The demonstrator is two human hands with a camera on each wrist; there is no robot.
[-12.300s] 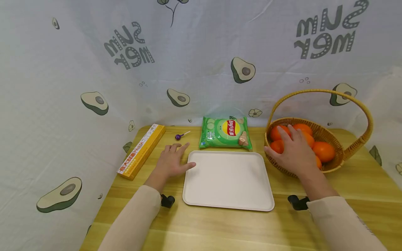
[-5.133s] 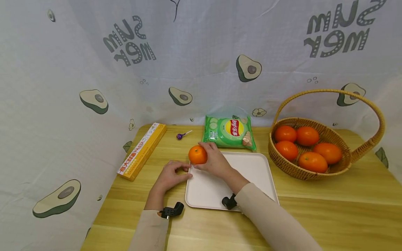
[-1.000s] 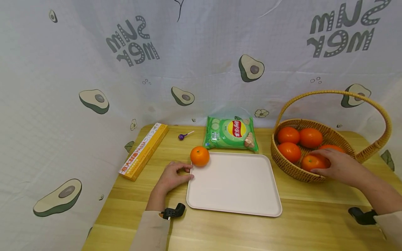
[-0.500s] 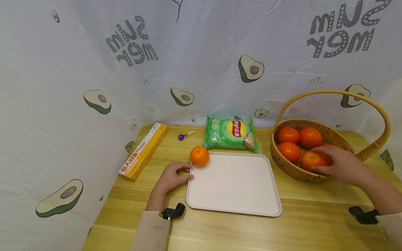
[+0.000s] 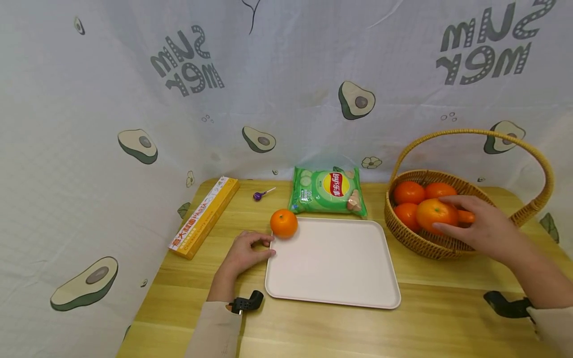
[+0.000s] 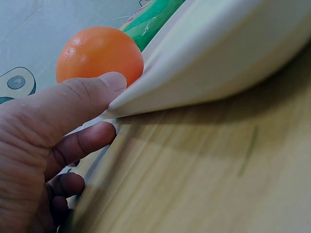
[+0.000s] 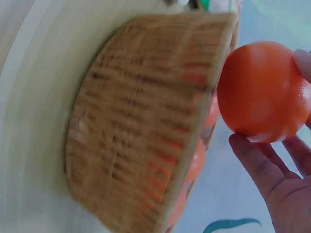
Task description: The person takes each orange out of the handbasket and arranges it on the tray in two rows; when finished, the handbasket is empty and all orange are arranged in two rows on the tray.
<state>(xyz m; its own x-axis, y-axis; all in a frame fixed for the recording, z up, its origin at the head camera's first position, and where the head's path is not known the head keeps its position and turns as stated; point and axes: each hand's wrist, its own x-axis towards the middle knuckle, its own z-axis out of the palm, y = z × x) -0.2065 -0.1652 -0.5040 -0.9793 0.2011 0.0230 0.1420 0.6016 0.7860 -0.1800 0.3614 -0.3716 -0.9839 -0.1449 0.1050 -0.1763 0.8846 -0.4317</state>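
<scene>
My right hand grips an orange, thumb and fingers curved about it. The head view places this fruit over the basket, overlapping the other oranges there. The right wrist view adds the basket's outer wall and several fingertips set against the fruit, which is raised above the rim; contact with the rim cannot be determined.

My left hand is at the tray's left edge, fingers bent. The left wrist view shows my thumb tip on the rim and the forefinger close by, detail too small overhead; whether they pinch it I cannot tell. That view also exposes the tray's sloping outer wall. The head view shows the flat face of the tray, with a single orange at its far left corner.

Materials: basket, woven wicker, rounded, arched handle; tray, pale, smooth, rectangular with rounded corners; fruit, glossy and round; crisp bag, shiny green film; pasta box, long and narrow; table, wood-grained.
</scene>
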